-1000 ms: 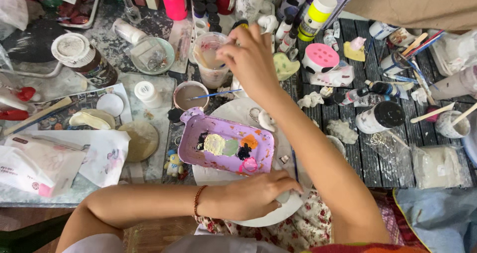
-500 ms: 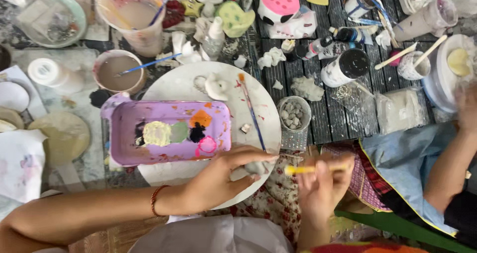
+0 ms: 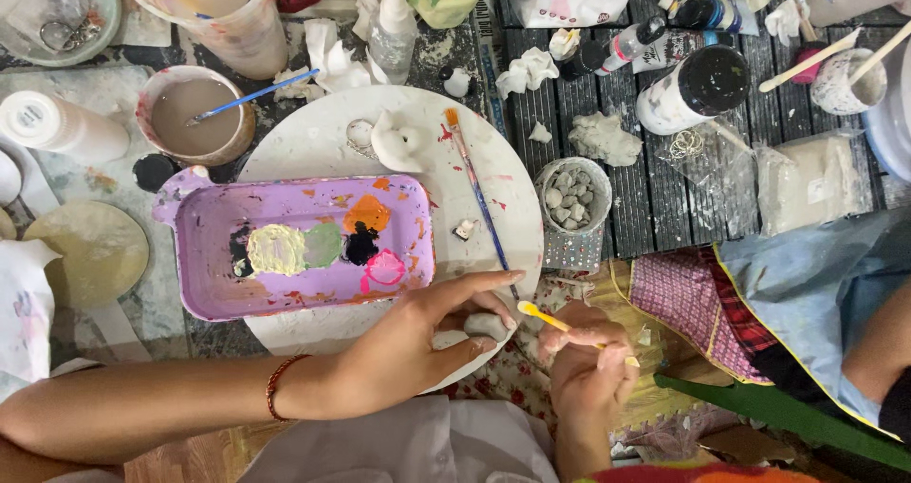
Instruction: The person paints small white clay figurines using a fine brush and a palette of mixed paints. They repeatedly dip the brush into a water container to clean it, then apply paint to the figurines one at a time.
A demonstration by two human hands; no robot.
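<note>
Left hand pinches a small pale clay piece between thumb and fingers, at the near-right rim of the round white board; piece looks matte, unglazed, lumpy. Right hand closed around a yellow-handled brush, just right of the piece; brush long axis runs near-right to far-left, yellow-loaded tip pointing at the clay, close but not visibly touching. So the piece lies left of the right hand, the tip the nearest part to it. Purple plastic tray palette sits on the board left-far of the left hand, blobs of cream, green, black, orange, pink, wet-looking. A second brush, blue handle and orange bristles, lies on the board, axis near-far. Far of it an unpainted white clay figure. Cup of murky brown water far-left on the cluttered worktop; glittery pot of grey pebbles right of the board.
</note>
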